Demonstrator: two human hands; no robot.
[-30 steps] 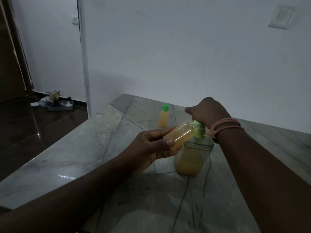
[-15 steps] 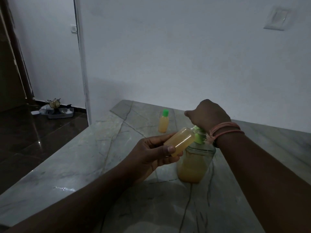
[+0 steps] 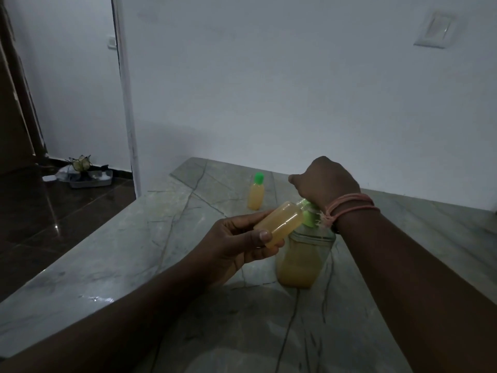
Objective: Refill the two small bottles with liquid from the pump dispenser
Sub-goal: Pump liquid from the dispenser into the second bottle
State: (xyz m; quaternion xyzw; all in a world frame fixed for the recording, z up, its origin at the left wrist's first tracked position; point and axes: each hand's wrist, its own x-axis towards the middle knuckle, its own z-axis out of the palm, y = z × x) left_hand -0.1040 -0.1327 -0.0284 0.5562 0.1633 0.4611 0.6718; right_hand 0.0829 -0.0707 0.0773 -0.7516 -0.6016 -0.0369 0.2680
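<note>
My left hand (image 3: 236, 243) grips a small uncapped bottle (image 3: 279, 223) of yellow liquid, tilted with its mouth against the green pump head of the dispenser. The pump dispenser (image 3: 302, 258) is a clear jar about half full of yellow liquid, standing on the marble counter (image 3: 134, 251). My right hand (image 3: 324, 181) is curled over the green pump top and presses on it from above; the spout is mostly hidden under it. A second small bottle (image 3: 256, 195) with a green cap stands upright farther back on the counter.
A white wall runs close behind the counter, with a switch plate (image 3: 435, 30) high on the right. To the left the counter edge drops to a dark glossy floor, where a tray with small objects (image 3: 86, 176) lies by a doorway.
Both hands, the small bottle and the dispenser keep the same pose. They only sit slightly lower in view as the camera tilts up.
</note>
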